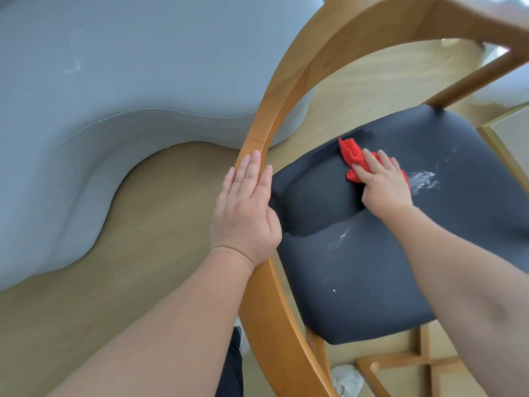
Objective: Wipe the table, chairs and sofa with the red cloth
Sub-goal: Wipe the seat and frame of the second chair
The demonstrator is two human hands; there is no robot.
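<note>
- Cloth (351,151) lies bunched on the dark seat (372,276), toward its far left part; a red tip pokes out beyond the fingers.
- Right hand (383,183) lies on top of it, fingers fairly straight and pressing down, not clenched round it; the cloth is pinned flat rather than gripped.
- Left hand (246,209) rests flat and relaxed along the curved wooden rail (286,90), fingers straight, grasping nothing; it seems to be steadying the frame.
- White dust (423,180) sits just right of the wiping hand; fainter specks (339,237) streak the nearer part of the seat; by my reading the seat is only partly done.
- Step in hand, as I judge it: wiping the seat; sweep right across the white patch with even pressure, then draw overlapping strokes toward the near edge, so the powder is gathered and not smeared about.
- Spread the cloth wider under the palm; bunched, it covers little; turn a fresh face down once it loads with powder.
- Rail will want wiping too; the sofa (86,81) stands just beyond it on the wooden floor (157,213), likely a later step.
</note>
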